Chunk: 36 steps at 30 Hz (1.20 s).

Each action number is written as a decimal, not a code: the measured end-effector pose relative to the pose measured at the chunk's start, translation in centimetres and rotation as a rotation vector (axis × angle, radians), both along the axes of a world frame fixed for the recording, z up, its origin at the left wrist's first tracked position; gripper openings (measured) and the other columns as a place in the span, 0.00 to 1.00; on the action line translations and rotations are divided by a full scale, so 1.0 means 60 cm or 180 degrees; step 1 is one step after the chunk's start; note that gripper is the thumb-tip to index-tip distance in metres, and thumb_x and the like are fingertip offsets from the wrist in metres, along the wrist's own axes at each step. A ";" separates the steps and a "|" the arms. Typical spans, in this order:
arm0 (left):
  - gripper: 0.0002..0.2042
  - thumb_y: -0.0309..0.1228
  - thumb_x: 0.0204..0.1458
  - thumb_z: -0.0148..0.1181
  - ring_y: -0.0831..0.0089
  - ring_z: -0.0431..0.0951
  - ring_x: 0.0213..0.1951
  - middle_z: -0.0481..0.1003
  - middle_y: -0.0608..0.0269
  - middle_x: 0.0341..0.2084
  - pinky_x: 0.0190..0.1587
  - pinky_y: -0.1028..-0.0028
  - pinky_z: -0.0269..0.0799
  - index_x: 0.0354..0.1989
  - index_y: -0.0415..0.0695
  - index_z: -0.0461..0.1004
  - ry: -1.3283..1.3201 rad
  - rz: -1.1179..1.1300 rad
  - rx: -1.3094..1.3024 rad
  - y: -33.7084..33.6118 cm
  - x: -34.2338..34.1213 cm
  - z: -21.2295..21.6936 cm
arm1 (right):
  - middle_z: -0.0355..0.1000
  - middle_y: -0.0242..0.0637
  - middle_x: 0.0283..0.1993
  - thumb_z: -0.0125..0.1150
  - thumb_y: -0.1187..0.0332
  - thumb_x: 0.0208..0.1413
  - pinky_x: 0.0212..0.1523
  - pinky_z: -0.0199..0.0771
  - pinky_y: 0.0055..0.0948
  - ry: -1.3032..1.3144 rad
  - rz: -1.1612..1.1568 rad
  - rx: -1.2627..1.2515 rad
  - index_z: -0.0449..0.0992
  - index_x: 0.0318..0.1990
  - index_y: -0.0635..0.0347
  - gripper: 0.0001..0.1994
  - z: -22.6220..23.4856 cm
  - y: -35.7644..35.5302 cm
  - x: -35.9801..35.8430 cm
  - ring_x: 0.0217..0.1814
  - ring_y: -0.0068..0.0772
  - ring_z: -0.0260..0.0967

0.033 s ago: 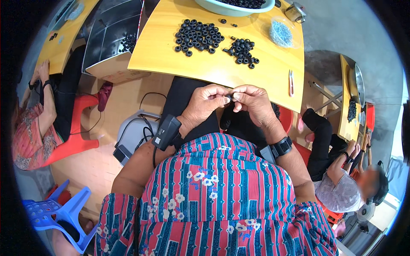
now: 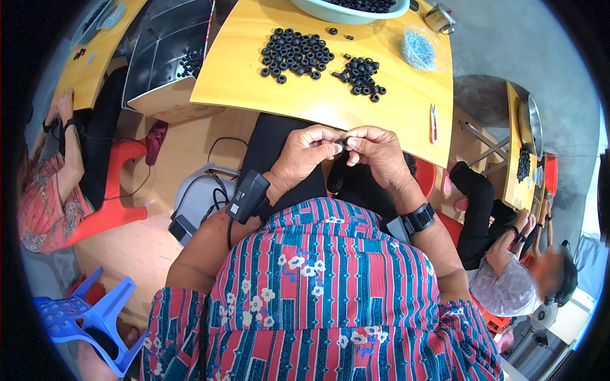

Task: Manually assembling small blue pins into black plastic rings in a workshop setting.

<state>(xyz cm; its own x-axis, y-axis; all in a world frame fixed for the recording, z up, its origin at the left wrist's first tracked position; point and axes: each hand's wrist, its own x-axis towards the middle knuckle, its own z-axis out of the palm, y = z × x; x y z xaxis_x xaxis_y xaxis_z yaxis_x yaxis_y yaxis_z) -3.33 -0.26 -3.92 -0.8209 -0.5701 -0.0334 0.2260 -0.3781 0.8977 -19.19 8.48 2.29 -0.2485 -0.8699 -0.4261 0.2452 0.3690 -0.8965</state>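
Just off the table's near edge, over my lap, my two hands meet fingertip to fingertip. Between them is a small black round part (image 2: 342,145), mostly covered by fingers. My left hand (image 2: 304,153) pinches it with thumb and forefinger; my right hand (image 2: 376,152) pinches it from the other side. Beyond them on the yellow table (image 2: 244,86) lies a loose pile of black ring-shaped parts (image 2: 293,54). A smaller pile of black parts (image 2: 361,77) sits to its right. Nearer the right edge rest small snips (image 2: 433,124) with reddish handles.
A pale green basin (image 2: 352,16) of black parts stands at the far edge. To its right are a clear tub of small bluish pieces (image 2: 419,51) and a metal cup (image 2: 440,19). An open box (image 2: 168,47) stands left. People sit at both sides.
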 end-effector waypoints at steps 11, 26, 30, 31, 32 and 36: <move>0.08 0.26 0.53 0.58 0.84 0.71 0.31 0.74 0.70 0.30 0.37 0.83 0.68 0.39 0.38 0.75 0.0069 0.0077 0.0124 0.002 0.000 0.004 | 0.74 0.33 0.29 0.57 0.75 0.55 0.30 0.73 0.18 0.0657 0.0077 -0.0307 0.78 0.40 0.65 0.07 -0.008 0.003 0.007 0.26 0.20 0.69; 0.08 0.25 0.53 0.58 0.82 0.72 0.34 0.75 0.67 0.32 0.39 0.81 0.69 0.40 0.37 0.76 -0.0002 0.0141 0.0004 0.003 0.000 0.001 | 0.73 0.35 0.30 0.58 0.74 0.55 0.32 0.77 0.25 -0.0215 -0.0164 -0.0192 0.75 0.39 0.65 0.06 -0.018 0.004 0.007 0.26 0.23 0.70; 0.07 0.23 0.52 0.58 0.80 0.72 0.36 0.75 0.67 0.32 0.41 0.80 0.68 0.39 0.37 0.77 -0.0018 0.0231 -0.0201 0.002 -0.001 0.004 | 0.71 0.34 0.31 0.57 0.72 0.55 0.30 0.75 0.24 -0.0714 0.0021 -0.0068 0.73 0.40 0.65 0.07 -0.018 0.001 -0.005 0.26 0.22 0.68; 0.07 0.23 0.52 0.58 0.80 0.72 0.36 0.75 0.67 0.32 0.41 0.80 0.68 0.39 0.37 0.77 -0.0021 0.0232 -0.0202 0.002 -0.001 0.005 | 0.71 0.34 0.31 0.57 0.72 0.55 0.30 0.75 0.24 -0.0718 0.0022 -0.0069 0.73 0.40 0.65 0.07 -0.016 0.001 -0.006 0.26 0.22 0.68; 0.07 0.23 0.51 0.59 0.80 0.72 0.37 0.75 0.67 0.32 0.42 0.79 0.68 0.38 0.37 0.77 0.0013 0.0219 -0.0188 0.002 -0.001 0.006 | 0.70 0.34 0.31 0.57 0.70 0.56 0.30 0.76 0.24 -0.0769 0.0124 0.0048 0.72 0.40 0.65 0.09 -0.012 0.001 -0.007 0.26 0.22 0.68; 0.08 0.22 0.50 0.59 0.79 0.72 0.36 0.74 0.67 0.32 0.42 0.79 0.67 0.38 0.37 0.78 0.0052 0.0212 -0.0286 0.002 0.000 0.007 | 0.70 0.34 0.31 0.56 0.65 0.58 0.31 0.77 0.25 -0.1023 0.0369 0.0219 0.72 0.40 0.67 0.12 -0.009 0.003 -0.008 0.27 0.22 0.68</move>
